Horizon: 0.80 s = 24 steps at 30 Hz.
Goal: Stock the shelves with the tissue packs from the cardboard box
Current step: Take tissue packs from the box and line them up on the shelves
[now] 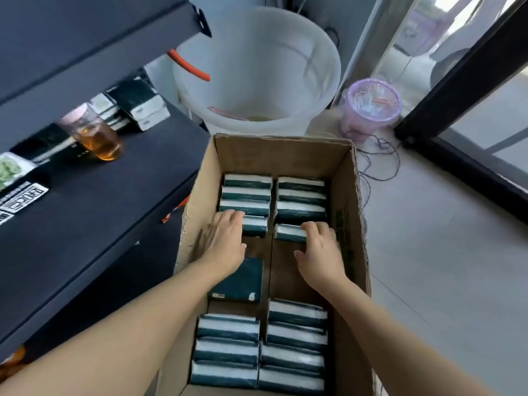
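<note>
We stood in a small shop: dark retail shelves [94,195] at nine o'clock held boxed goods [140,105], glass door [471,90] at two o'clock.

cardboard box [347,195] cropped below, shelf items [137,107] blurred

Bare forearms and hands [225,241] (no sleeves visible).

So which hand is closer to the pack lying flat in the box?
Left. The left hand is just above the flat pack; the right hand is across the gap, to its right.
</note>
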Available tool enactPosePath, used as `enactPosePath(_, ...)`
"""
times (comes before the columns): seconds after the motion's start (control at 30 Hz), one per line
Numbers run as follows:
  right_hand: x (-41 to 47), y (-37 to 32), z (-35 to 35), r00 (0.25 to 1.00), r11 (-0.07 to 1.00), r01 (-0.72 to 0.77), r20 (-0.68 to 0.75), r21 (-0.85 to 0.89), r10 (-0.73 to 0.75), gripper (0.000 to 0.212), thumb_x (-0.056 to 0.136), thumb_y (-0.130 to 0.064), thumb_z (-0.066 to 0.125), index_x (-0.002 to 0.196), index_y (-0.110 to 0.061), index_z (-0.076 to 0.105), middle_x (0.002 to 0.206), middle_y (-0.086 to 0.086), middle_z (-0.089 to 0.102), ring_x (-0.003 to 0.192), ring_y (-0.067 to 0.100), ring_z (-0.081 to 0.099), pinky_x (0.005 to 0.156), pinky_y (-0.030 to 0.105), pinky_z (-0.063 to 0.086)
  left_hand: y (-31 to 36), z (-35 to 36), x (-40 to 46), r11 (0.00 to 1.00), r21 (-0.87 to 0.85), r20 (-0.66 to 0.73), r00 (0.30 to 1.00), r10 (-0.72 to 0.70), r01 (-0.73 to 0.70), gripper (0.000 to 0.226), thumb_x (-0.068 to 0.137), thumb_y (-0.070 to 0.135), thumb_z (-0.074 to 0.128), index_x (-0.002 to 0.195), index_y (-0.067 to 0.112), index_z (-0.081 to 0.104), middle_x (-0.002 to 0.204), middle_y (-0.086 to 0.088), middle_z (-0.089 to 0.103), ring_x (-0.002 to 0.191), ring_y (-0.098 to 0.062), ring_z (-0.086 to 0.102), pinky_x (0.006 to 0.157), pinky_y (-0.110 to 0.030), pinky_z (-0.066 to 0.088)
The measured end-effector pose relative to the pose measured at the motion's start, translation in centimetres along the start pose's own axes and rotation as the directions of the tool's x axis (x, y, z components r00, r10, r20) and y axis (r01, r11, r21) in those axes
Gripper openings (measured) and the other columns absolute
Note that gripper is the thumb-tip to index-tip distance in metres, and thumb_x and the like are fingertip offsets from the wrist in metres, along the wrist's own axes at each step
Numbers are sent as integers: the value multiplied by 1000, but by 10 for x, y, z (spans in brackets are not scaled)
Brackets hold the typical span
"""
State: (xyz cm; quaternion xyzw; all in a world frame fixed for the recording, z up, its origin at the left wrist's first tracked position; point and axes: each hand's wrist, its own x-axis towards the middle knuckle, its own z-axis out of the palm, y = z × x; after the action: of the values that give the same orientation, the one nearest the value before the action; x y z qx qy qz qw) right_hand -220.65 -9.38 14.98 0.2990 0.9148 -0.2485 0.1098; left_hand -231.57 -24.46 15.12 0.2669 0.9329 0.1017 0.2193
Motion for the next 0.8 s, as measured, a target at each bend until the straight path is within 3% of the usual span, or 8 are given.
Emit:
enactPosePath(0.13,23,9,27,996,993,-15,-90,-120,4,55,83,-3,60,133,-14,39,137,7,38,127,24,32,99,33,36,-12,22,22,995,101,-38,999,-5,9,64,87,19,64,142,14,32,145,-4,33,133,-21,31,105,-32,33)
enactPosePath(0.3,39,20,48,992,985,-17,-125,-174,-4,54,75,9,56,123,-13,42,127,7,44,117,23,39,93,29,36,-16,39,33,973,232,-98,995,4,19,59,81,13,69,132,17,39,130,-3,44,115,-20,45,90,-30,41)
enactPosePath(0.47,44,20,50,988,985,-11,-156,-173,-16,40,81,7,48,115,-14,46,115,7,54,106,25,47,96,35,35,-17,42,36,942,330,-110,989,97,-56,41,90,11,55,128,20,44,122,1,54,110,-18,50,91,-30,35)
enactPosePath(0.6,37,11,27,986,987,30,-157,-156,-55,35,85,-11,60,118,-16,47,114,4,59,106,23,52,95,35,34,-14,23,24,971,231,-117,989,89,-60,33,89,16,59,119,22,49,113,4,61,105,-17,54,89,-30,36)
enactPosePath(0.73,24,-5,-18,980,993,66,-183,-95,-83,35,87,-25,61,117,-19,45,115,2,59,106,22,55,89,35,37,-5,-13,5,999,-19,-87,995,47,-49,22,91,20,57,111,22,50,109,2,60,96,-20,55,75,-31,39)
enactPosePath(0.8,16,-13,-46,977,995,87,-192,-51,-96,33,87,-26,60,116,-18,47,115,3,59,105,24,55,87,36,38,0,-37,-7,992,-129,-43,999,0,-5,19,92,21,56,109,24,49,109,2,61,94,-21,56,77,-34,46)
